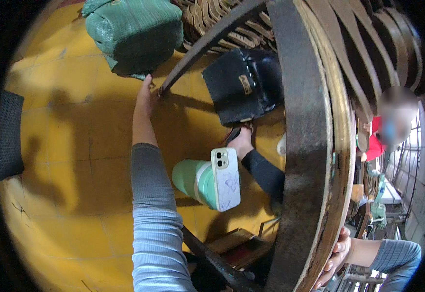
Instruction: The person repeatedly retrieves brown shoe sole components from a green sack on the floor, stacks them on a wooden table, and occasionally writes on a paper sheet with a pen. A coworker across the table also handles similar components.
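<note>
Under the table, my left hand (146,100) reaches to the lower corner of a green woven sack (134,36). Its fingers appear closed on the sack's pointed corner, beside a dark metal table leg (188,56). On the right, my right hand (336,258) has its fingers wrapped over the worn wooden edge of the table (339,146). A phone (227,182) in a white marbled case lies against a light green rounded container (193,180) with a pale band, below the table edge.
Beside the table leg stands a black box-like thing (232,87), near a sandalled foot (244,141). Brown curved cut pieces (222,24) are stacked behind it, and more (358,44) on the table. A person in red (377,138) is at the far right. Yellow tiles (71,146) cover the floor.
</note>
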The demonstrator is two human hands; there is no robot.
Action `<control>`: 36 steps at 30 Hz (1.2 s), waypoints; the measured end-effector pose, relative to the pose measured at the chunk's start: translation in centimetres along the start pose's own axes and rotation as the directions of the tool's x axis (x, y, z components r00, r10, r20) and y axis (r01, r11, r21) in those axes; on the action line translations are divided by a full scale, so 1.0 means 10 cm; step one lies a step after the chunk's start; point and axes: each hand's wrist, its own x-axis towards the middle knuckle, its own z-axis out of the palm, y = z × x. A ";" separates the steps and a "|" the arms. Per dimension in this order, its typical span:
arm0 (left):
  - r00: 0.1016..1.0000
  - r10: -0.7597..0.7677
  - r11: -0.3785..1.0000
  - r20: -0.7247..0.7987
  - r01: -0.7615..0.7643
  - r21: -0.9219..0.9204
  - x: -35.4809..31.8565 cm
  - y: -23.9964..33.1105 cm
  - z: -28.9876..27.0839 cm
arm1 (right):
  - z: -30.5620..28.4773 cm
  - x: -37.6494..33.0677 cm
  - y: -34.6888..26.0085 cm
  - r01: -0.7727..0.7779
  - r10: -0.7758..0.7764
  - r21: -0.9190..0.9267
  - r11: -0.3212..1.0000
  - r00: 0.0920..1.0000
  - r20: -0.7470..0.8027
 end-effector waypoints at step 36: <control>0.939 -0.190 0.445 0.286 -0.178 0.878 -3.93 1.33 0.64 | -0.07 0.33 0.09 0.027 -0.031 0.129 0.991 0.999 0.026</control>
